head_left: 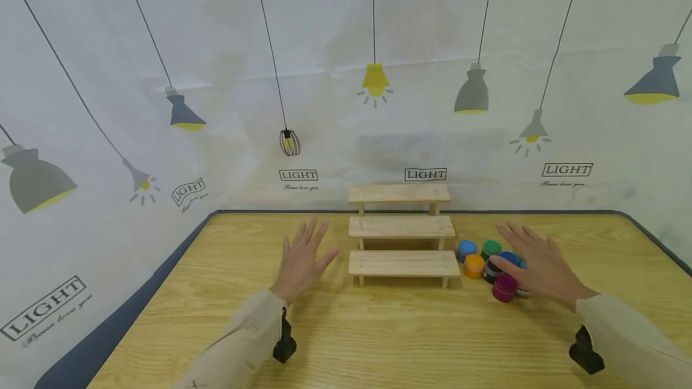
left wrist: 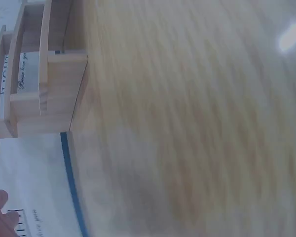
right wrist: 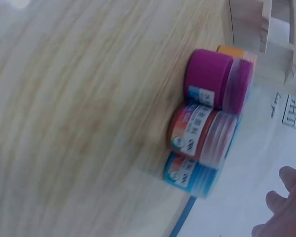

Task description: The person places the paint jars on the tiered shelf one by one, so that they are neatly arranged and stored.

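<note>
Head view | left hand (head_left: 300, 264), right hand (head_left: 543, 266): fingers spread, both empty | jars (head_left: 492, 271): clustered on worktop (head_left: 411, 335), beside stepped stand (head_left: 401, 227) | risk: low right-hand sweep could topple crowded jars.

A table (head_left: 378, 341) with pale, streaky wood grain carries a three-step wooden stand (head_left: 403, 264) near its back edge. Just right of the stand, a tight group of small lidded jars (head_left: 492, 271) stands on the tabletop, including an orange jar (head_left: 474, 266), a green jar (head_left: 491, 248) and a purple jar (head_left: 505, 288) at the front.
</note>
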A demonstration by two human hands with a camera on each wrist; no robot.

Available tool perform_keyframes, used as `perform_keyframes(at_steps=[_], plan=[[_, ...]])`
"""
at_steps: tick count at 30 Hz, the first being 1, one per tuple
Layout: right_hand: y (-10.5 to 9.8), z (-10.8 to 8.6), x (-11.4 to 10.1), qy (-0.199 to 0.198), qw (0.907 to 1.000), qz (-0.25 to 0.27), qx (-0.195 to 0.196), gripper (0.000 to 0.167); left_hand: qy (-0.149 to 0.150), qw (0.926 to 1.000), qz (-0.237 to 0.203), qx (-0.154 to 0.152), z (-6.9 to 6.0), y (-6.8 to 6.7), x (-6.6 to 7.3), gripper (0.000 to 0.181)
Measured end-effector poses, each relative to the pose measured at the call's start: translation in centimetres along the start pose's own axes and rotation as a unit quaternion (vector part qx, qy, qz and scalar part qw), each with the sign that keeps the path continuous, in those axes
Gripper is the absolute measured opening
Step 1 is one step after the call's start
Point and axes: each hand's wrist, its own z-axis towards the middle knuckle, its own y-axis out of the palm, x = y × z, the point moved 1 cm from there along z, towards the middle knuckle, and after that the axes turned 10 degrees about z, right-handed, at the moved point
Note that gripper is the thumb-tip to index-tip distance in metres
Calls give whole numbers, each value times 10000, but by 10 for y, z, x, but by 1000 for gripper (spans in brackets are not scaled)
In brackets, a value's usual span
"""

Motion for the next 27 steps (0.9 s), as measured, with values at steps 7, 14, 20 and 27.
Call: perform_keyframes(at_steps=[7,14,20,27], plan=[[-8,-13,21,185,9984,518,149,72,-425,9860,-1550,-446,-6,14,7,60],[-14,-23,35,957,9908,942,-193,71,-759,9639,-2424,-803,-4,22,15,57],[-13,-30,37,1223,9868,1056,-76,63,-810,9504,-2787,-1120,-1,31,22,53],[-10,-30,43,1257,9856,1110,195,57,-814,9391,-3153,-1100,2,36,27,46]])
